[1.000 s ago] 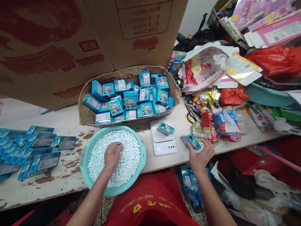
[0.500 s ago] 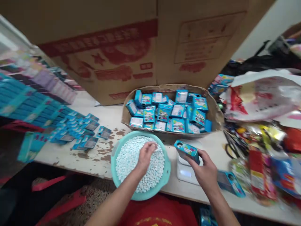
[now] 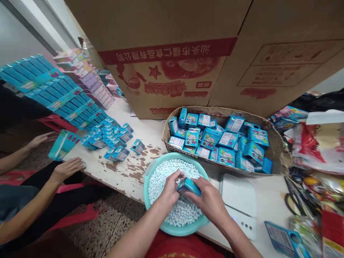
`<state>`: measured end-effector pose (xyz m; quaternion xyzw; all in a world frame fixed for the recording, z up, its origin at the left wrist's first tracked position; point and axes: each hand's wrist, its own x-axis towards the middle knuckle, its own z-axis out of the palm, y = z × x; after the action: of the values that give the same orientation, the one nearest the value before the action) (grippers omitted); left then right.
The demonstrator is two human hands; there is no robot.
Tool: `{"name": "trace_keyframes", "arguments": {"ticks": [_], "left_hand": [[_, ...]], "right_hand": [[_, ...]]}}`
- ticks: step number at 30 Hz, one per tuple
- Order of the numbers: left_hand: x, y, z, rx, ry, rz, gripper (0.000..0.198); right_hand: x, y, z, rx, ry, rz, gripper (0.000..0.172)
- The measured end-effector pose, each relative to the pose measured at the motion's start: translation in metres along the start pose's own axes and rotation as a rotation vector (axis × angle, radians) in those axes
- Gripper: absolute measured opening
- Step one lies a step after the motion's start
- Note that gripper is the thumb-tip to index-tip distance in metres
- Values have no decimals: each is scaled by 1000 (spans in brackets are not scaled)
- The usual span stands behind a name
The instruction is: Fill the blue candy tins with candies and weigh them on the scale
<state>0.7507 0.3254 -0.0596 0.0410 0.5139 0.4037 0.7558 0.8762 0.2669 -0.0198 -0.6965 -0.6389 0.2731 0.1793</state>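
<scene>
Over a round turquoise basin (image 3: 149,168) full of small pale-blue candies (image 3: 185,213), my right hand (image 3: 211,197) grips a small blue candy box (image 3: 189,186), tilted, by its right side. My left hand (image 3: 170,188) is at the box's left end, its fingers curled together and touching or nearly touching it. What lies inside those fingers is hidden. To the right of the basin, a white digital scale (image 3: 239,200) sits on the table, partly behind my right forearm.
Behind the basin, a low cardboard tray (image 3: 278,154) holds many blue boxes, before a large carton (image 3: 174,21). Blue boxes (image 3: 118,136) and stacked display packs (image 3: 59,93) stand at left, beside a co-worker's hands (image 3: 66,170). Scissors (image 3: 294,197) and a flat blue box (image 3: 285,238) lie right.
My right hand has brought the blue box leftward from above the scale to over the basin. My left hand has met it there. The view has turned left, showing a co-worker's arms.
</scene>
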Motion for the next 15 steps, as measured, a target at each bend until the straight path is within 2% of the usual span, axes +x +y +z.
{"name": "trace_keyframes", "arguments": {"ticks": [3,7,11,15], "left_hand": [[2,3,1,-43,15,-55,19],[6,7,2,-10,-18,-152,25],[9,1,1,53,-93,-102,30],[9,-6,0,68,-117,-51,33]], "right_hand": [[0,-3,0,98,35,36,31],[-3,1,3,173,94,42,28],[-8,7,13,190,110,83,29],[-15,14,19,349,148,114,34]]}}
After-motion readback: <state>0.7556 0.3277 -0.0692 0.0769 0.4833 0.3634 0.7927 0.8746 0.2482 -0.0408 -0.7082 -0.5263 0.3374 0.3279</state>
